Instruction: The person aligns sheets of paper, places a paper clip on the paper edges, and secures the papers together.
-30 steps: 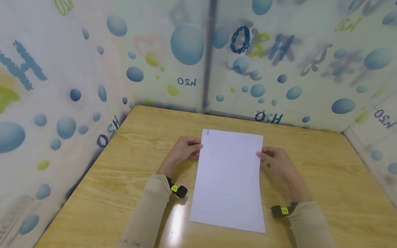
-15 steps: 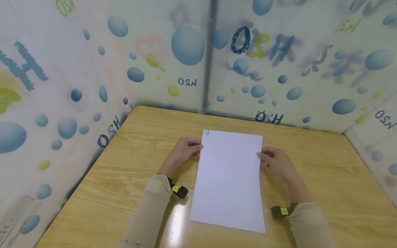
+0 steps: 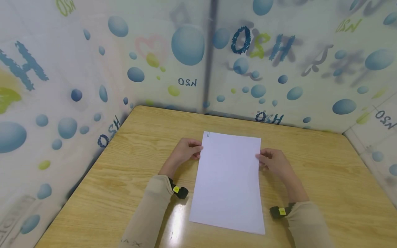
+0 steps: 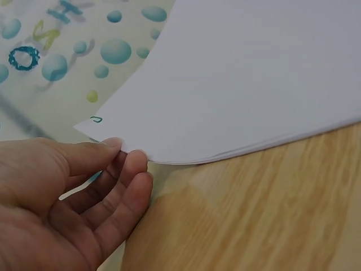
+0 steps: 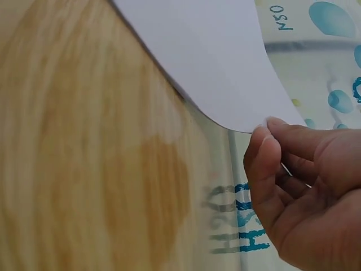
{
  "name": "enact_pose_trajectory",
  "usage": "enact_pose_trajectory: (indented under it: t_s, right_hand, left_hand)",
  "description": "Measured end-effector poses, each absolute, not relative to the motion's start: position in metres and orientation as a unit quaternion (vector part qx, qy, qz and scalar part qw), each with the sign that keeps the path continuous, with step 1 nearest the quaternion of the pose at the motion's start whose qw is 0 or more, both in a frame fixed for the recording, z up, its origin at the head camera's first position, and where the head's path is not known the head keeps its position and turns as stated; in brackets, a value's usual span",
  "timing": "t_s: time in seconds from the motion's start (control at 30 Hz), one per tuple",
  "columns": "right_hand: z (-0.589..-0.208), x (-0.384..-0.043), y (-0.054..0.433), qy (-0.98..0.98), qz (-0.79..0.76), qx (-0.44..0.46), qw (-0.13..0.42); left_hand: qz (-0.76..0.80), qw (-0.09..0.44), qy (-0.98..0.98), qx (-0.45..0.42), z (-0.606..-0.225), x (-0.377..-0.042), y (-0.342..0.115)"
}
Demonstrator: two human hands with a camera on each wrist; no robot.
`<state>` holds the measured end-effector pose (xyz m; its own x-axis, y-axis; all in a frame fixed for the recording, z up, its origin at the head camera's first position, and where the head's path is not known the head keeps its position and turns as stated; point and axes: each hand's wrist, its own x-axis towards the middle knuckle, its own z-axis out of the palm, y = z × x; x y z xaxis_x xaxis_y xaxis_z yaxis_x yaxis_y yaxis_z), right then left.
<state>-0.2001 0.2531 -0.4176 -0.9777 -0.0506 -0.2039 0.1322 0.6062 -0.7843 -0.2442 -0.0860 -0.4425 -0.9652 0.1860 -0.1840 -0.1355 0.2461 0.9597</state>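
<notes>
So both hands are pinching a stack of white paper [image 3: 227, 179] by its long edges, left hand [image 3: 183, 154] on the left edge and right hand [image 3: 274, 162] on the right (paper clip [image 3: 208, 134] on the far left corner), far end lifted off the wooden worktop [image 3: 124, 165].

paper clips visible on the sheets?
1: a paper clip at the far left corner of the paper stack, just beyond the left hand. Others may be hidden underneath.
</notes>
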Motion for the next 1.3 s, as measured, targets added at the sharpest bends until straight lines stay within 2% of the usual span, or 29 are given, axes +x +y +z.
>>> enact_pose_trajectory:
  t_s: [0.77, 1.3]
  right_hand:
    - [-0.428, -0.208, 0.249, 0.891, -0.426, 0.055, 0.144]
    - [-0.427, -0.207, 0.245, 0.894, -0.422, 0.055, 0.143]
  left_hand:
    - [0.56, 0.1, 0.822, 0.033, -0.438, -0.238, -0.079]
    - [0.54, 0.102, 0.835, 0.036, -0.437, -0.237, -0.078]
